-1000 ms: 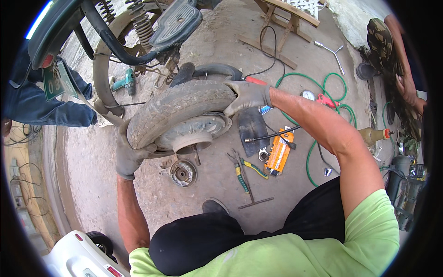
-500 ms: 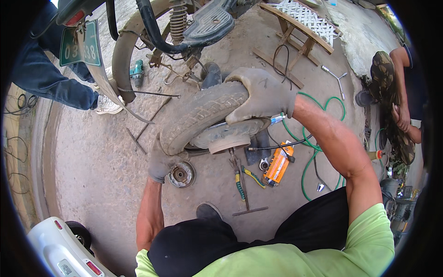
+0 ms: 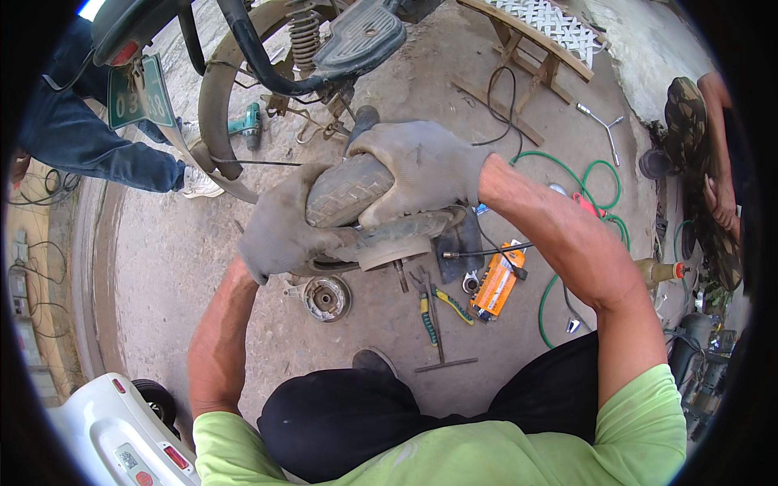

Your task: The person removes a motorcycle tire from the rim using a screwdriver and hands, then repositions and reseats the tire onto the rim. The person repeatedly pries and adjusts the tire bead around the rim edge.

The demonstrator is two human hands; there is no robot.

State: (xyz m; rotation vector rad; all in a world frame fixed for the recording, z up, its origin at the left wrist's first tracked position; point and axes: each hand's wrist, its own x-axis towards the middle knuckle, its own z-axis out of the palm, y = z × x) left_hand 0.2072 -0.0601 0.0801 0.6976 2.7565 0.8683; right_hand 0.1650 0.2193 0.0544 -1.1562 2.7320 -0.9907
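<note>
A worn motorcycle wheel (image 3: 347, 193) is held up in front of me, tilted, its treaded tyre toward the top and its metal hub (image 3: 395, 253) facing down toward me with an axle stub showing. My left hand (image 3: 293, 223), in a grey work glove, grips the tyre's left side. My gloved right hand (image 3: 421, 168) wraps over the tyre's upper right, thumb on the near side. On the ground below lies a round brake plate (image 3: 327, 298). Close to it are yellow-and-green-handled pliers (image 3: 427, 316) and a T-handle bar (image 3: 446, 364).
A motorcycle frame (image 3: 356, 44) stands ahead. An orange package (image 3: 498, 279), green hose (image 3: 541, 312), green drill (image 3: 247, 125) and Y-shaped wrench (image 3: 601, 134) lie around. A wooden stool (image 3: 527, 40) is at far right. Two people are at the sides; a white vehicle (image 3: 121, 433) is lower left.
My left hand has moved up from the tyre's lower left edge to its upper left side. The wheel has turned and tilted between my hands, showing less tread.
</note>
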